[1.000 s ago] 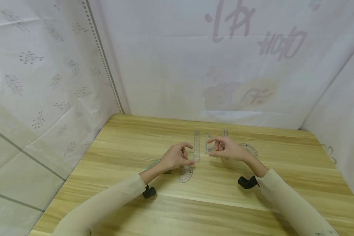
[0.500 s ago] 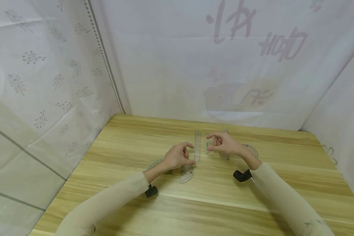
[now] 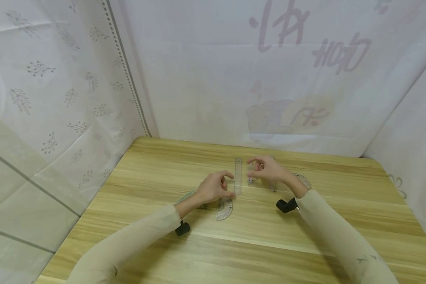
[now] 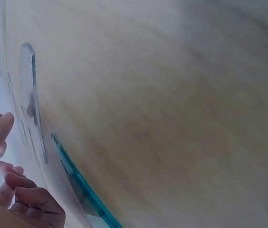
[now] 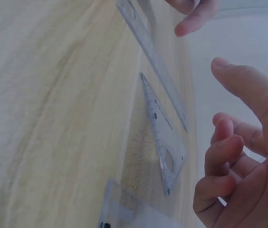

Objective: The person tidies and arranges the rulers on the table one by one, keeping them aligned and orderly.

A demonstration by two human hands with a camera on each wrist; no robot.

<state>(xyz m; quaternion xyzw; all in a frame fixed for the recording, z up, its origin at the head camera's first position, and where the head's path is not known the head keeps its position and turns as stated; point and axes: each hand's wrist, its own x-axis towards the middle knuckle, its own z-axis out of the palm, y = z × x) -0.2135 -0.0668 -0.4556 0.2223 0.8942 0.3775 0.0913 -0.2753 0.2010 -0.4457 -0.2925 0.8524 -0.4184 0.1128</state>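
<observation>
At the wood-grain tabletop (image 3: 255,260), backed by printed cloth (image 3: 198,79), hovering with fingers (image 5: 223,154) loosely bent, gripping nothing, on left hand (image 3: 211,188) and right hand (image 3: 272,170) alike! Just beside the left hand, a clear ruler (image 3: 238,176) and protractor (image 3: 225,209); below the right hand, partly hidden from above, a set square (image 5: 165,137) and second ruler (image 3: 273,187).

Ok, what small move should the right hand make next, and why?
Probably ease the right hand down toward the clear plastic triangular set square: the hand's thumb and index finger stand apart with nothing between them, and the set square lies on the striped wooden table close by.
</observation>
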